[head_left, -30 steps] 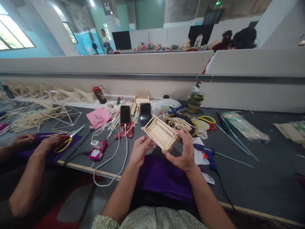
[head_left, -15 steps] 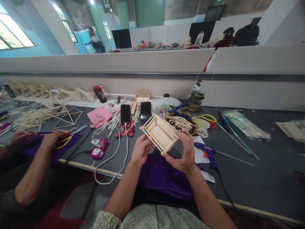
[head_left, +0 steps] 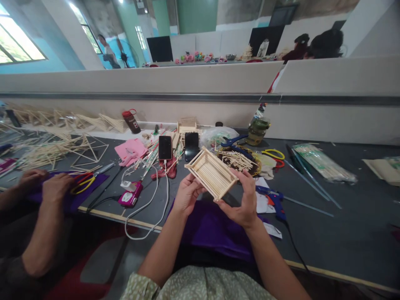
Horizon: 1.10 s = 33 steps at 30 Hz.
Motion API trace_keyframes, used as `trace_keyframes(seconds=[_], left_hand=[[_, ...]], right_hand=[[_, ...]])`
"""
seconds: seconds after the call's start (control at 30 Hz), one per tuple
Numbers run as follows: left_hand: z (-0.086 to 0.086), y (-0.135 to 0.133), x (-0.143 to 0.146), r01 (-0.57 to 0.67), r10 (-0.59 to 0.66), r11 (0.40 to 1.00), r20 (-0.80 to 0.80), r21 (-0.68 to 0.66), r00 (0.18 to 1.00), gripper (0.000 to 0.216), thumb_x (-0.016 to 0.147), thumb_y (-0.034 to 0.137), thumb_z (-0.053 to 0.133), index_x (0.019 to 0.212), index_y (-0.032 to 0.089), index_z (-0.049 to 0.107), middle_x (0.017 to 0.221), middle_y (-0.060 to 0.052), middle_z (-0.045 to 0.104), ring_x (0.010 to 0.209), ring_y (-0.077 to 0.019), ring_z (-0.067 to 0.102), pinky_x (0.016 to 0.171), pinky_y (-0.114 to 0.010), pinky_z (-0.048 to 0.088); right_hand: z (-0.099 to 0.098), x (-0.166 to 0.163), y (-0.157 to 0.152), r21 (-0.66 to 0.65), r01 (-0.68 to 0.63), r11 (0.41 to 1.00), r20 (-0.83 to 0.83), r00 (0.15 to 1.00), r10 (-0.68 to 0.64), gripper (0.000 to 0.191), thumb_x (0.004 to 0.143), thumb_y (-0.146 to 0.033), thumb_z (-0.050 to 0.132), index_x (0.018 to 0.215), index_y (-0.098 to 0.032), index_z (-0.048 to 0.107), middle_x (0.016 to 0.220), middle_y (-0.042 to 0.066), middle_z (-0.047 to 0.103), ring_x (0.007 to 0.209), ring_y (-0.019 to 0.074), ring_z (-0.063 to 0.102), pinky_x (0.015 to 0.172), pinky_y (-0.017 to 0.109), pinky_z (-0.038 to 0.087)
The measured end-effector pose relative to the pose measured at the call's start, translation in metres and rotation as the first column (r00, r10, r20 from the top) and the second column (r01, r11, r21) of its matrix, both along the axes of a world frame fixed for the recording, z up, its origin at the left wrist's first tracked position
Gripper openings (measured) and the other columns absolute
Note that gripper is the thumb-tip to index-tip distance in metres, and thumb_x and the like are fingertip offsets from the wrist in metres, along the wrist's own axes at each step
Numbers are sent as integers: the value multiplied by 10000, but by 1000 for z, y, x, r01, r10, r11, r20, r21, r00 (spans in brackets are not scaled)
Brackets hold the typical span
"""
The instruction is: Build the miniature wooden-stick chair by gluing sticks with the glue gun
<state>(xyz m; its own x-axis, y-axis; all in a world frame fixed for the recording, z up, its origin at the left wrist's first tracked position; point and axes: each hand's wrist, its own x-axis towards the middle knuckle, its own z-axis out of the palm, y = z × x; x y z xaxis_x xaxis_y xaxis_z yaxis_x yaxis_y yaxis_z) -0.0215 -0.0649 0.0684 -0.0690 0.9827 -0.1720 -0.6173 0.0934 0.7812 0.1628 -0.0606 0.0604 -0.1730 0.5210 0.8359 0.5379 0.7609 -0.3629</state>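
Item: stick tray (head_left: 211,173), held above purple cloth (head_left: 215,227) at near table edge. Left hand (head_left: 186,196) pinches near-left corner; right hand (head_left: 245,200) clasps near-right end. Long axis runs far-left to near-right. Glue gun (head_left: 271,202) just right; phones (head_left: 178,146) beyond.

Both arms are bare from the wrists right up past the elbows, no watch, bracelets or rings that I can spot on the left hand (head_left: 187,195) or the right hand (head_left: 245,200). No gloves either, and the fingers (head_left: 194,180) are bare. The top is a pale green, kinda sage, short-sleeved thing covered in small white speckles, visible across the chest and at the left sleeve (head_left: 137,288).
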Motion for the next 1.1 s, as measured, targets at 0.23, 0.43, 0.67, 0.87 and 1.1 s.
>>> trace_keyframes(seconds=[0.23,0.43,0.67,0.87,1.1], left_hand=[[-3,0,1,-67,69,995,-16,68,998,421,590,293,914,923,186,679,818,11,714,679,-106,675,733,-260,613],[0,-2,4,-146,164,974,-93,173,982,392,596,341,908,888,187,697,922,-14,735,716,-123,683,737,-265,609],[1,-2,7,-177,208,961,-130,214,970,389,639,367,893,945,190,730,930,-35,753,762,-148,700,726,-266,607],[-2,-5,10,-170,217,954,-174,249,961,405,682,417,862,987,184,734,977,-73,762,913,-207,715,800,-301,595],[2,-11,15,-89,130,961,-146,261,981,469,736,424,819,1132,198,706,1040,-71,749,902,-186,706,805,-284,586]], right_hand=[[-7,3,2,84,-14,996,60,998,9,951,776,-380,724,1553,-291,183,1401,146,546,1278,386,560,1099,717,325],[-14,5,3,51,44,998,28,999,-45,906,814,-375,683,1564,-276,185,1514,163,423,1349,394,479,1096,694,360],[-22,5,4,-43,15,999,-59,998,-18,909,819,-331,695,1580,-255,203,1494,177,433,1351,378,458,1077,641,414],[-33,4,3,-171,6,985,-132,991,-28,873,820,-378,714,1552,-256,253,1469,163,450,1357,362,449,1096,616,408],[-47,2,0,-221,-28,975,-208,978,-19,873,827,-381,708,1554,-250,244,1476,168,442,1345,355,474,1081,611,432]])
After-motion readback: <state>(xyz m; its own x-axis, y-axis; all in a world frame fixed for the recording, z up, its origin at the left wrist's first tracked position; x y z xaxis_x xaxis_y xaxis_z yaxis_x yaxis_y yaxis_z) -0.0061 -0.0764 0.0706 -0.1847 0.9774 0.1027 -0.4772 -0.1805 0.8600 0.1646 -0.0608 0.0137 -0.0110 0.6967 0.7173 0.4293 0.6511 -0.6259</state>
